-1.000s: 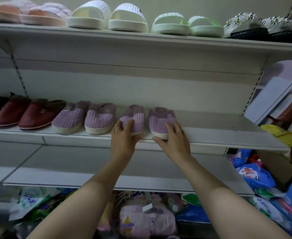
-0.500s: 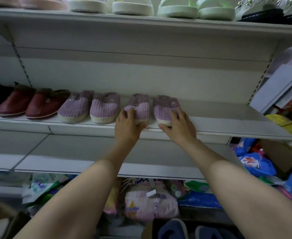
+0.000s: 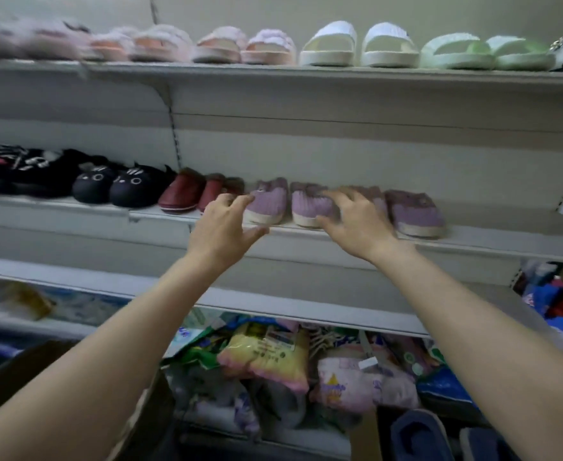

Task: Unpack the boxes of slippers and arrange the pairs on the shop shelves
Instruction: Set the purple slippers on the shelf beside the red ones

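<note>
Two pairs of purple ribbed slippers stand in a row on the middle shelf (image 3: 74, 214). My left hand (image 3: 227, 227) reaches with spread fingers to the left side of the leftmost purple slipper (image 3: 270, 204), fingertips at its edge. My right hand (image 3: 356, 224) lies with spread fingers between the second purple slipper (image 3: 308, 207) and the third, which it mostly hides. Untouched, the rightmost purple slipper (image 3: 416, 212) stands to the right of that hand. Neither hand grips anything. The picture is blurred by motion.
Dark red slippers (image 3: 182, 194) and black cat-face slippers (image 3: 123, 188) stand left of the purple ones. The top shelf carries pink fluffy slippers (image 3: 220, 44), white slides (image 3: 330, 44) and green slides (image 3: 456, 51). Packaged goods (image 3: 267, 354) and dark blue slippers (image 3: 416, 437) lie below.
Both hands have left the right purple pair and moved left to the other purple pair. My view has swung left, showing the black slippers.
</note>
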Available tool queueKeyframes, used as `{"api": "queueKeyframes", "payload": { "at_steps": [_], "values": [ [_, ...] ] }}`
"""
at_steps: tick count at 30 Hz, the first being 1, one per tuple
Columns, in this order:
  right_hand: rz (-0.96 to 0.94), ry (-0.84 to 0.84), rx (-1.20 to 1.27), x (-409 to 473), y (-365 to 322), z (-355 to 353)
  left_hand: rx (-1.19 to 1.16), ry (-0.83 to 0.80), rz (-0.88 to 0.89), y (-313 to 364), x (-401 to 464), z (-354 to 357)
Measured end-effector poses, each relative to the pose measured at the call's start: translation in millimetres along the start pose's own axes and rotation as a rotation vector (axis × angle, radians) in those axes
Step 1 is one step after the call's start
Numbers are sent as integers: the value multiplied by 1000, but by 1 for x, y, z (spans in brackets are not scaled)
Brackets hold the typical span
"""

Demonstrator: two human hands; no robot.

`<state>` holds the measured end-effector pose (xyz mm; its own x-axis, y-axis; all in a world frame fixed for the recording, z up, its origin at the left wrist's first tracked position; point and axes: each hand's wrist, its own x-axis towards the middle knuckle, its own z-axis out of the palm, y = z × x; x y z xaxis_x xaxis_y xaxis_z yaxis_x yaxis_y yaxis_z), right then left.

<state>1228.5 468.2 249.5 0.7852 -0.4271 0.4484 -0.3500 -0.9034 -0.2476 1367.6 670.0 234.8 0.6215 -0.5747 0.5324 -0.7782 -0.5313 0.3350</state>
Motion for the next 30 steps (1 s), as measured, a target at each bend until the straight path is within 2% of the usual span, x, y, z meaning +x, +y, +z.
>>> {"api": "queueKeyframes", "payload": {
  "at_steps": [8,14,21,30],
  "values": [
    [-131,-41,76,-40,-181,44,147,44,-55,-117,-87,-118],
    [-199,-52,145,-49,-277,84,195,51,-92,-192,-135,-167],
    [-268,-164,204,-32,-354,148,200,45,-190,-275,-157,-174],
    [-309,-349,176,37,-416,270,208,-67,-308,-413,-123,-129]
  ]
}}
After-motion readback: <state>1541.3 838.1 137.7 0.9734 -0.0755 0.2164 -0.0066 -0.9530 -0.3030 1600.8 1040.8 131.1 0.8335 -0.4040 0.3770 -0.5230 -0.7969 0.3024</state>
